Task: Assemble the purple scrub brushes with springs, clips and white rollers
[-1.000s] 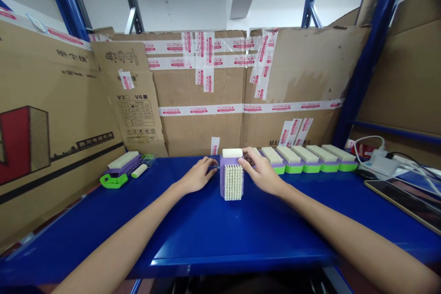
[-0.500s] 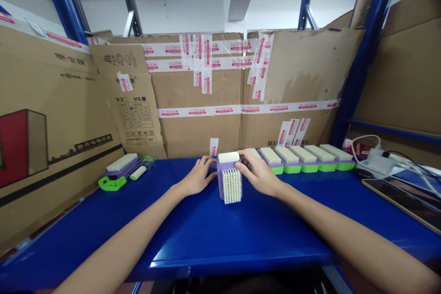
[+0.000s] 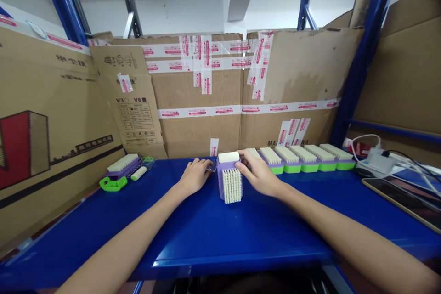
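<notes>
A purple brush point(image 3: 230, 179) with white bristles stands on its end in the middle of the blue shelf point(image 3: 206, 229), a white block on its top. My right hand point(image 3: 259, 175) grips its right side, fingers curled round the purple body. My left hand point(image 3: 195, 174) rests just left of the brush, fingers bent over a small clear piece on the shelf; what it holds is hard to make out.
A row of several green-and-purple brushes point(image 3: 303, 158) lies along the back right. Another brush with a green handle and a small roller point(image 3: 124, 172) lies at the left. Cardboard boxes point(image 3: 241, 96) wall the back and sides. Cables, a charger point(image 3: 377, 161) and a tablet point(image 3: 403, 202) lie at the right.
The brush and both hands shifted slightly left and back. My left hand has drawn a little away from the brush.
</notes>
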